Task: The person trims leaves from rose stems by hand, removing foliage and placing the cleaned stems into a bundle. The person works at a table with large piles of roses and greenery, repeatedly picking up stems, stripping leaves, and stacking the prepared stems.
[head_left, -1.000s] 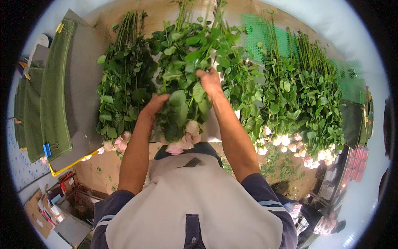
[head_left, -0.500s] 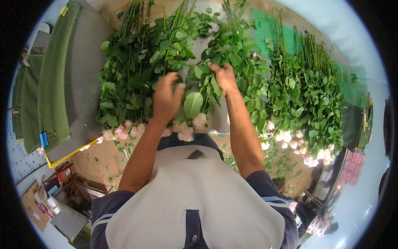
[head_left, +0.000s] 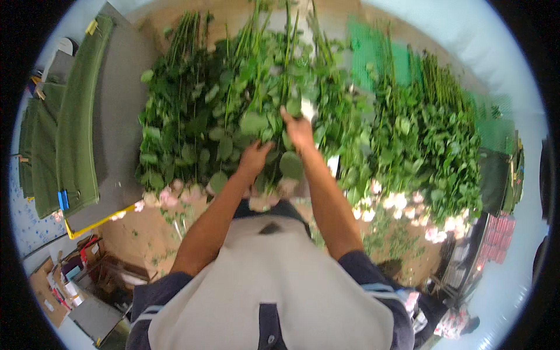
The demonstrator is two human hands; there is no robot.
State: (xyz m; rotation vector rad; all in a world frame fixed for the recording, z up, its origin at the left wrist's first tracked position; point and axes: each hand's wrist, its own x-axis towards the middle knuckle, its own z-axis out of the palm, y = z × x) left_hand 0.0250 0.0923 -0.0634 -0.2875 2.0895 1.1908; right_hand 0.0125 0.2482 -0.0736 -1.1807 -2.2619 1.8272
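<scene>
Left hand and right hand rest among leafy roses on the table; blur leaves finger grip undeterminable. Tangled leaves could snag during lifting, snapping stems.

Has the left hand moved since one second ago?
Yes. The left hand has shifted rightward, farther from the blue clip at the left, and slightly down the view.

Both hands reach forward, close together (right one farther)
</scene>
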